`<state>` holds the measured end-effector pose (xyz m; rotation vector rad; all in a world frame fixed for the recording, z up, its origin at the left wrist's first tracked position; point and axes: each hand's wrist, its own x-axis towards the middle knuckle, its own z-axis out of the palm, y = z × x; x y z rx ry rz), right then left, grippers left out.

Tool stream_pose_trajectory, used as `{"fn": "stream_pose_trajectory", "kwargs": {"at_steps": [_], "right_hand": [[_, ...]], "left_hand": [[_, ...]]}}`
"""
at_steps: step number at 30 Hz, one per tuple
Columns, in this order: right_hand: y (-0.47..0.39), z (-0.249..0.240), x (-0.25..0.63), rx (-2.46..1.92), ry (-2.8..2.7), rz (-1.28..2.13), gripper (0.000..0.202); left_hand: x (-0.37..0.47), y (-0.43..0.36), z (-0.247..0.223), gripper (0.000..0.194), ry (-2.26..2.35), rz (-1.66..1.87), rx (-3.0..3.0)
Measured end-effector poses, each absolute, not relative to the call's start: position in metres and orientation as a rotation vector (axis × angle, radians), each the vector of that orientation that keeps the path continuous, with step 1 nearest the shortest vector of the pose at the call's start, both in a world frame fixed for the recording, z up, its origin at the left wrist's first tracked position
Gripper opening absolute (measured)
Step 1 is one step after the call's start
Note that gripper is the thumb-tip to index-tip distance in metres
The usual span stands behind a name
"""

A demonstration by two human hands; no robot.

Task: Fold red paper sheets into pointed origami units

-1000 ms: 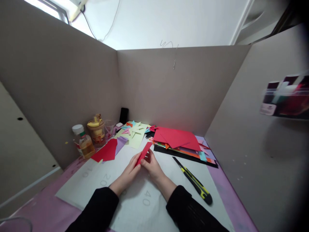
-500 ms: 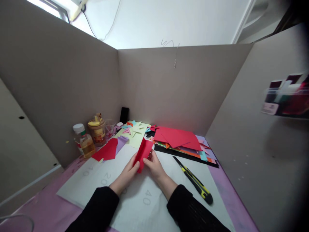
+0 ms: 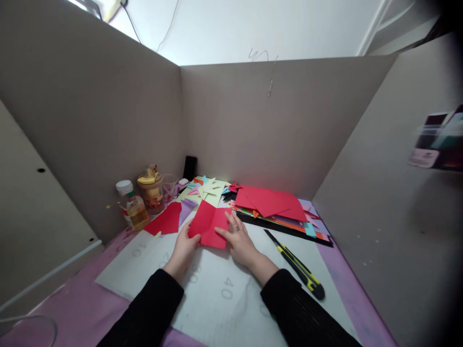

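A red paper [image 3: 209,224] with creases lies opened between my hands, above the white sheet [image 3: 206,299]. My left hand [image 3: 183,250] grips its left edge, thumb on top and fingers behind. On the right side of the paper rests my right hand [image 3: 239,241], its fingers spread over the surface and the right edge. To the right, a black and yellow utility knife [image 3: 296,265] lies on the white sheet. A loose red piece [image 3: 164,219] and a purple piece [image 3: 187,208] are left of my hands.
Behind to the right is a stack of red sheets [image 3: 271,202] over coloured papers. Folded paper stars [image 3: 213,187] lie at the back. A bottle [image 3: 135,212], a lidded cup [image 3: 152,195] and a black phone [image 3: 190,167] stand at the back left. Grey partitions surround the table.
The red paper, folded narrow before, is now spread open and wider. My hands have moved apart, and my right fingers have spread over it. The camera view has shifted slightly.
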<state>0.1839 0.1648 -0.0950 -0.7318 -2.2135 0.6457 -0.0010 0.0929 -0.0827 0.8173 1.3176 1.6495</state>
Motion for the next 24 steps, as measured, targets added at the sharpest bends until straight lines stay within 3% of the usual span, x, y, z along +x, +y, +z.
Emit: {"fn": "stream_pose_trajectory", "kwargs": {"at_steps": [6,9,12,16,21,24], "right_hand": [[0.163,-0.098,0.190,-0.464,-2.502,0.539,0.053],[0.163,-0.105,0.196,-0.407,-2.581,0.657,0.057],[0.165,-0.109,0.206,-0.364,-2.580,0.753,0.060],[0.172,-0.110,0.216,-0.370,-2.520,0.946,0.046],[0.183,-0.107,0.224,-0.434,-2.386,1.209,0.013],[0.187,-0.102,0.226,-0.483,-2.323,1.193,0.007]], "left_hand": [[-0.011,0.081,-0.089,0.075,1.774,1.451,1.246],[-0.013,0.066,-0.089,0.066,1.983,1.237,1.913],[-0.010,0.050,-0.090,0.055,1.808,0.822,2.368],[-0.006,0.039,-0.091,0.047,1.638,0.603,2.463],[0.000,0.036,-0.093,0.044,1.611,0.693,2.390],[0.007,0.032,-0.095,0.044,1.668,0.693,2.389]]}}
